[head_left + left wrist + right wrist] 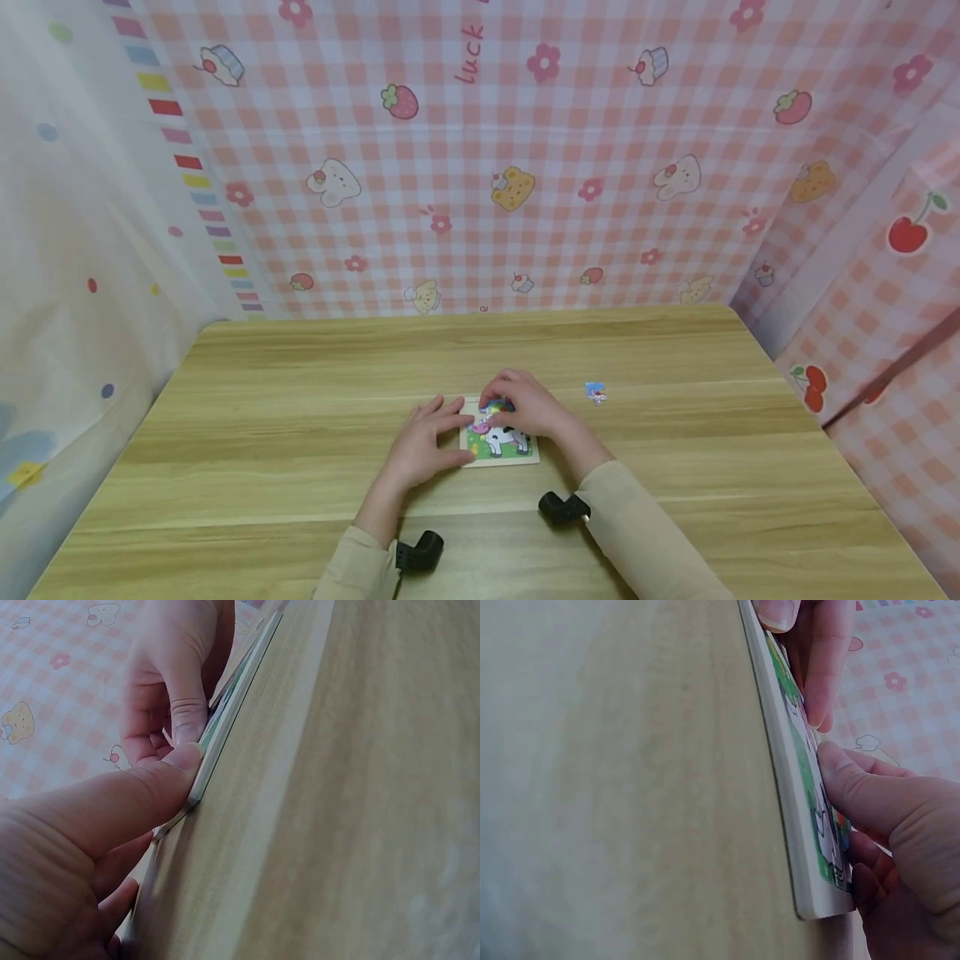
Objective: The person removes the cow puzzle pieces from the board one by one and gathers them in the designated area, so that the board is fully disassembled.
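Note:
A small wooden jigsaw puzzle [510,448] with a black-and-white cow on green lies on the table under both hands. My left hand [417,450] holds its left side, thumb at the near corner and fingers farther up. Over its upper left part, my right hand [528,404] bends thumb and index finger around a puzzle piece, mostly hidden by the fingers. In the right wrist view, the right thumb [847,776] meets the picture surface close to the left fingertips. A loose blue puzzle piece [596,392] lies to the right of the right hand.
The wooden table [300,375] extends around the puzzle on every side. A pink checked cloth [465,167] hangs behind its far edge, with cloths at left and right too. A black wrist camera mount [420,552] sits by the left sleeve, another [562,508] by the right.

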The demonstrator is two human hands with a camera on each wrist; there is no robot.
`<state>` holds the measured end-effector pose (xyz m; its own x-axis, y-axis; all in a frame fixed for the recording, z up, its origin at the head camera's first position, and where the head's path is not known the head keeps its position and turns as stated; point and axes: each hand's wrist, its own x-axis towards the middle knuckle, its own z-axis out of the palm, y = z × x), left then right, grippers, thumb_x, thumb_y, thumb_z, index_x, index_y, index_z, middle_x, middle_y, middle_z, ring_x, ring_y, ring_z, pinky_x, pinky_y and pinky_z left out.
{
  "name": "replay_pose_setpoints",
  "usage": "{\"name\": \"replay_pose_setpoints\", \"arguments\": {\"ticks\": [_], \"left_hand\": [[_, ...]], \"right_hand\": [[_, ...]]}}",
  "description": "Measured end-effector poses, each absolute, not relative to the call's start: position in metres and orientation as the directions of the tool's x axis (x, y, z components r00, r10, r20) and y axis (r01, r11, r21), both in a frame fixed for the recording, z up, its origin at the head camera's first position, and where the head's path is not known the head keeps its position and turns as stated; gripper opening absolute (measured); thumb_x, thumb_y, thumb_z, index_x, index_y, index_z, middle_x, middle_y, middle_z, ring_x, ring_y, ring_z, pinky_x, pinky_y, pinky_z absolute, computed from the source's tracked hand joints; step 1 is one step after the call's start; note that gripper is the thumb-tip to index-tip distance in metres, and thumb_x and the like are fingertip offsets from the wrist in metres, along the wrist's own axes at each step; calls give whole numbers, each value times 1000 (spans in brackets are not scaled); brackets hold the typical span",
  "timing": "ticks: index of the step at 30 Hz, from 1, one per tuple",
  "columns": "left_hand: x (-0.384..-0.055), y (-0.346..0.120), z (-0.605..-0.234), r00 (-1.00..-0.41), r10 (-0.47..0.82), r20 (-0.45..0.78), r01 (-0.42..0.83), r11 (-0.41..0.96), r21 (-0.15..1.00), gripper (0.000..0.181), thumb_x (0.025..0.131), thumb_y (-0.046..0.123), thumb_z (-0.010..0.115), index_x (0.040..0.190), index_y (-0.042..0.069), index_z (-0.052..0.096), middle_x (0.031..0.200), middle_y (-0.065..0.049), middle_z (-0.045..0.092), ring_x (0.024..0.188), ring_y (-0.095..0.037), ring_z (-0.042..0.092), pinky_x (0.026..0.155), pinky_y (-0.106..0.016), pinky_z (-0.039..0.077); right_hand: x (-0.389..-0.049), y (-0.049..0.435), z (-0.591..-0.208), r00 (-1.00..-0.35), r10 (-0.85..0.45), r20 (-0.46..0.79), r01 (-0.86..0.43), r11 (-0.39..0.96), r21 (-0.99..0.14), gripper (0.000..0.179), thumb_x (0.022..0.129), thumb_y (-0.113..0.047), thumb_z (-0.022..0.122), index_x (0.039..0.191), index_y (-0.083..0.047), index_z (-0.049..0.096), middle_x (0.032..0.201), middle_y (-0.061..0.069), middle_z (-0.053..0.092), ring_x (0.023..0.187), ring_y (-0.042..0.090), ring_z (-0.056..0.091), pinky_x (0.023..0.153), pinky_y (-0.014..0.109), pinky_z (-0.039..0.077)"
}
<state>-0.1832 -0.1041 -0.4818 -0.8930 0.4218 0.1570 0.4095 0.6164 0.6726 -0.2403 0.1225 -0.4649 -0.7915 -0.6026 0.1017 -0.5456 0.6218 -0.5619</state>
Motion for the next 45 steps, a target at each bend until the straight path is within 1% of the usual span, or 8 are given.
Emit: {"name": "replay_pose_setpoints", "arguments": {"ticks": [6,11,14,17,20,23,32,45], "left_hand": [[-183,-104,-481,-892,420,166,415,616,670,51,80,26,83,125,9,69,147,-11,49,142,-43,29,117,-61,11],[-182,-104,-480,-893,420,160,410,615,674,51,80,26,84,125,9,69,147,-11,49,143,-42,29,117,-61,11],[-182,-104,-480,-895,419,157,407,617,674,51,80,26,84,126,9,69,147,-11,49,143,-41,29,117,-60,11],[-183,-104,-481,-896,416,154,404,622,670,51,80,26,84,125,9,69,147,-10,49,143,-41,29,117,-59,11],[-183,-104,-482,-897,414,151,402,627,667,52,79,27,84,126,10,69,148,-10,49,143,-40,29,118,-59,10],[-184,-104,-483,-899,413,148,399,628,668,52,80,27,84,126,9,69,148,-9,49,143,-40,29,118,-59,10],[-183,-103,-482,-899,412,147,397,627,671,52,80,27,84,126,9,69,148,-9,48,144,-40,28,118,-58,10],[-183,-103,-482,-901,410,143,392,627,673,51,81,27,83,126,9,69,148,-10,48,144,-40,28,118,-58,10]], "right_hand": [[-242,126,-467,-779,-609,152,-568,580,-584,18,89,-11,74,107,-14,71,112,3,63,109,25,54,98,47,43],[-242,127,-468,-802,-581,136,-528,583,-617,26,89,-10,74,115,-11,69,112,4,64,105,22,57,96,44,45],[-242,128,-468,-818,-560,131,-500,580,-643,26,89,-10,74,114,-10,70,109,3,64,99,20,58,91,39,48],[-241,129,-468,-827,-544,140,-482,559,-675,22,89,-7,73,111,-9,71,103,2,63,91,16,57,83,33,50],[-241,131,-468,-829,-538,155,-479,538,-694,20,90,-6,72,109,-10,72,97,1,62,82,13,52,74,28,47],[-242,133,-469,-826,-539,165,-481,522,-704,19,90,-6,71,109,-10,73,93,0,61,78,12,49,69,27,44],[-242,133,-470,-822,-552,139,-466,512,-722,17,93,-8,69,109,-14,72,92,-5,65,77,12,52,70,27,45],[-242,133,-469,-811,-566,149,-489,517,-702,18,94,-6,67,111,-13,70,90,-5,64,79,12,54,72,27,48]]}}
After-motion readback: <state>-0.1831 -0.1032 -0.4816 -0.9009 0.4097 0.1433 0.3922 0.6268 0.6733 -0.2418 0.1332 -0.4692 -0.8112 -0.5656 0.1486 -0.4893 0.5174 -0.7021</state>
